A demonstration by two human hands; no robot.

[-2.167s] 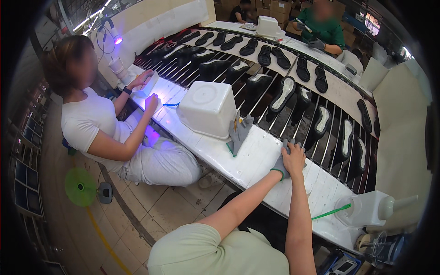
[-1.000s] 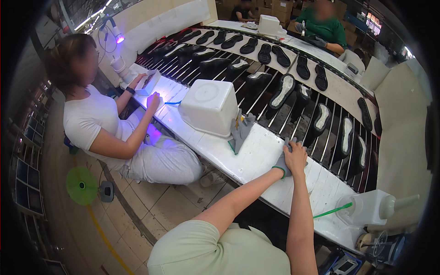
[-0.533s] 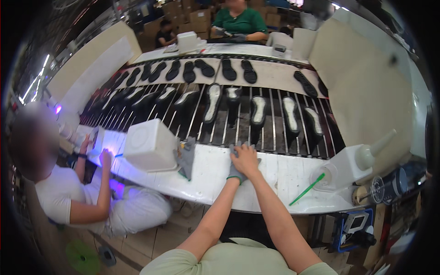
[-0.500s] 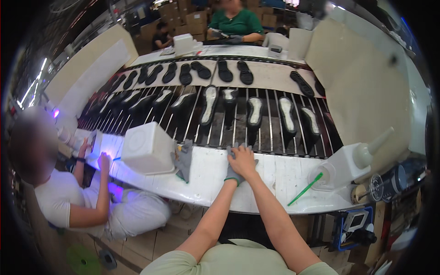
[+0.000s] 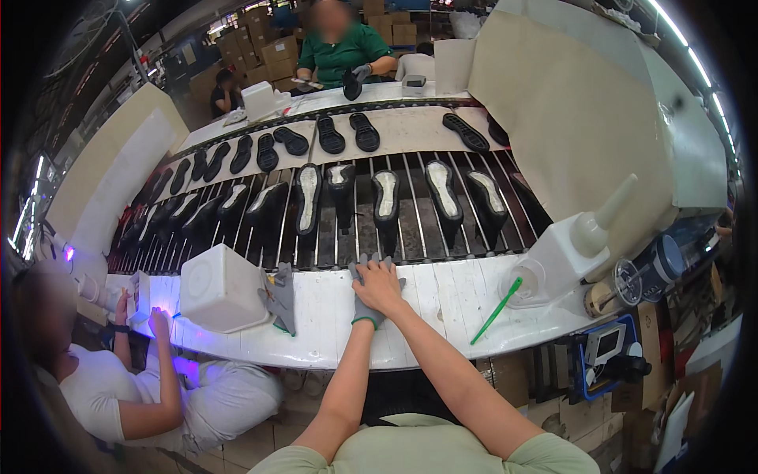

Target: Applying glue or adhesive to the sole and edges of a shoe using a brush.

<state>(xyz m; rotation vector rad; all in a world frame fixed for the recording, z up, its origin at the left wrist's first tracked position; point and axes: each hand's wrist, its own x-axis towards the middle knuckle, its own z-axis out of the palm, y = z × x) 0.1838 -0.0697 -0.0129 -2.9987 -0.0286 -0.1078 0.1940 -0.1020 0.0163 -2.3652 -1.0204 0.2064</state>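
Centre of frame: the left hand, in a grey glove with a green cuff, appears to lie flat on the white worktop, fingers extended, grasping nothing visible. The bare right hand rests over its back; from where I stand, whether it pinches the fabric cannot be told. Principal hazard: the gloved fingertips reach the edge of the bar conveyor; were its bars moving, which cannot be judged here, loose fabric could be drawn in. A forward slip could also topple the nearest black shoe, pale underside showing, just above the hands. Left of centre: a second grey glove lies beside a white tub, its upper end near the bars and liable to similar snagging. Right of centre: a slender green tool lies loose, one end near the worktop's front edge; a wide outward sweep could knock it off.
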